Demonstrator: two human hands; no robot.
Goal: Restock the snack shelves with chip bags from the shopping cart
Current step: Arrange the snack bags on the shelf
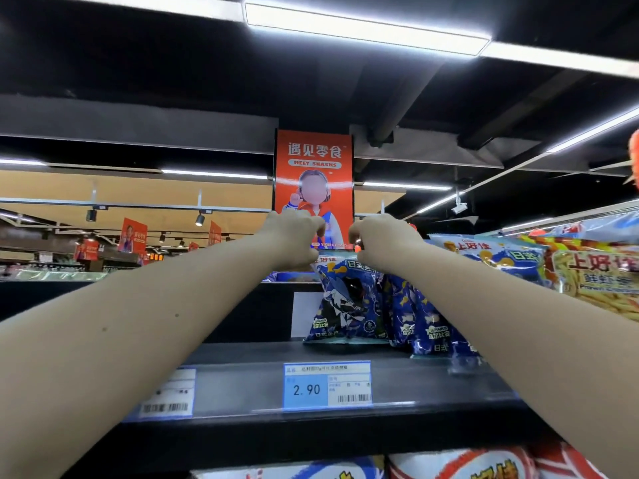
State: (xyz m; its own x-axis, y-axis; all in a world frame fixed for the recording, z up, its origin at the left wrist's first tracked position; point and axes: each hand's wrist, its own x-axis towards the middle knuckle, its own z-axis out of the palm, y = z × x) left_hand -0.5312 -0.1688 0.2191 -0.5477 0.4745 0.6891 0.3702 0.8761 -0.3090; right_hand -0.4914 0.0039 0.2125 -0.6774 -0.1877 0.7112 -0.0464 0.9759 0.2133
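Both bare forearms reach up to the black metal top shelf (242, 357). Left hand (294, 236) and right hand (383, 236), fingers curled, pinch the top edge of a dark blue glossy chip bag (349, 302). It stands upright on the shelf, touching matching blue bags (425, 326) on its right, with bare shelf board to its left. A blue-and-white price label (326, 385) on the front lip reads "2.90". The red hanging banner (313, 160) behind reads "MEET SNACKS".
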